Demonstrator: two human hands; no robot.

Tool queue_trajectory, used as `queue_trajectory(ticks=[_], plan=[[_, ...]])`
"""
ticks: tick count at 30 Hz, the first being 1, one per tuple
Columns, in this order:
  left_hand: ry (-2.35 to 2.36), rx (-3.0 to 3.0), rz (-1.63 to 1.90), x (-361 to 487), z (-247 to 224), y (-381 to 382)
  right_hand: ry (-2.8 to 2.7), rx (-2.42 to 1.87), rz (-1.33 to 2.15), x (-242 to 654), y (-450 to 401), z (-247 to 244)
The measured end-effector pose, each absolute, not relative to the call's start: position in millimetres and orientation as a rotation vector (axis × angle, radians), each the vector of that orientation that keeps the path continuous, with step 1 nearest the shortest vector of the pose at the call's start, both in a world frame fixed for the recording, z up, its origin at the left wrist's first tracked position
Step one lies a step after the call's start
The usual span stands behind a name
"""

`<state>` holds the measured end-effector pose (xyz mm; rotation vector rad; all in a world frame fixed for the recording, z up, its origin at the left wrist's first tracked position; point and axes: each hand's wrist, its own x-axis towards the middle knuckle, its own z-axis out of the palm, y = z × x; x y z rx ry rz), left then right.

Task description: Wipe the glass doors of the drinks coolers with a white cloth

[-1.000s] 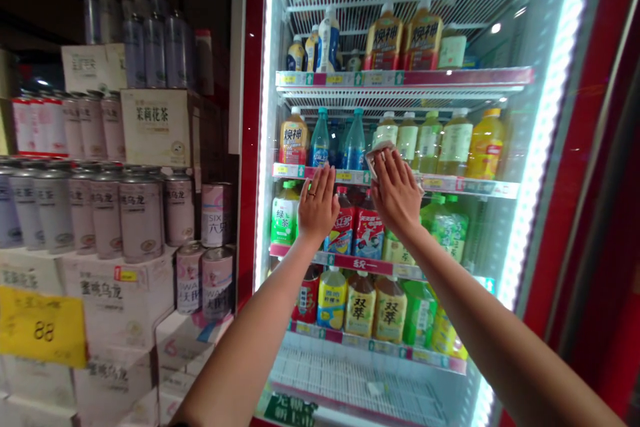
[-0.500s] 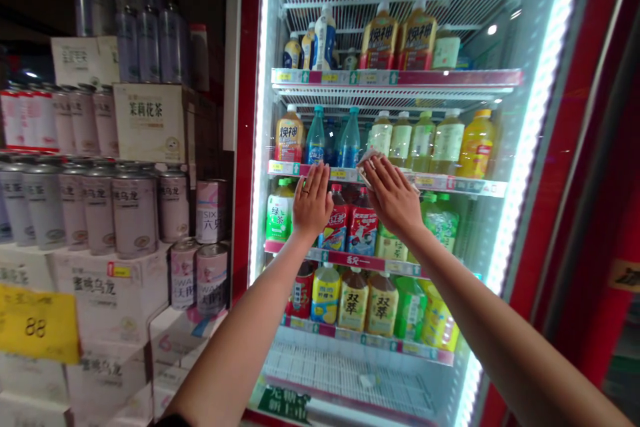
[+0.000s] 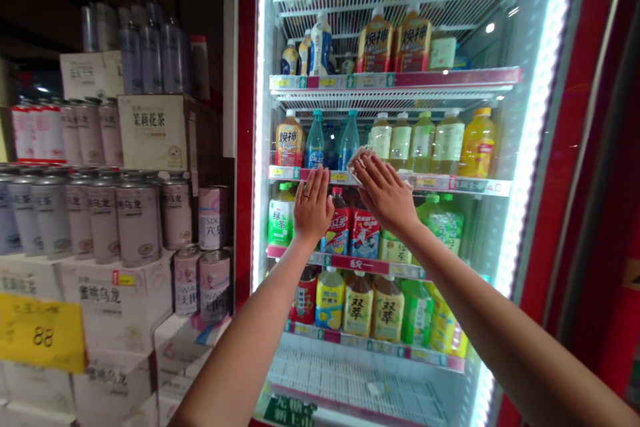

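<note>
My left hand (image 3: 312, 205) lies flat, fingers stretched upward, against the glass door of a lit drinks fridge (image 3: 245, 80); it holds nothing and has a ring on one finger. Slightly higher and to the right, my right hand (image 3: 383, 190) presses a pale, crumpled cloth (image 3: 359, 159) to the same glass. The cloth shows past its fingertips, and the rest is hidden under the palm. Behind the hands are a shelf's price strip (image 3: 435, 182), blue bottles (image 3: 316, 140) and red drink bottles (image 3: 336, 223).
Several shelves of bottled drinks fill the fridge, with a bare wire rack (image 3: 350, 380) at the bottom. To the left stand stacked cartons (image 3: 153, 133) and tall cans (image 3: 137, 220). A yellow price sign (image 3: 43, 333) hangs at the lower left.
My right hand and the cloth have slid a little to the left across the glass. My left hand stays in nearly the same place. The view has shifted slightly.
</note>
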<state>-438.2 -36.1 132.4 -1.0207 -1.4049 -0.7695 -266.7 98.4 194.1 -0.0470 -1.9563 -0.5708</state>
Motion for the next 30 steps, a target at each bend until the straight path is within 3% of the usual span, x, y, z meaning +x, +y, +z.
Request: queue_trajectory(ticks=[5,16,30], plan=[[-1.424,-1.027,-0.765,-438.5,132.3,-36.1,-1.952,-0.067,-0.589,-251.8,108.5,179.5],[-1.399,-1.057,-0.812,-438.9,131.8,-35.6,-1.867,-0.176,-0.504,-271.6,104.7,209.0],[-1.392,-1.053,-0.802,-438.9,131.6,-37.1,-1.910,-0.188,-0.531,-239.8,125.7,196.7]])
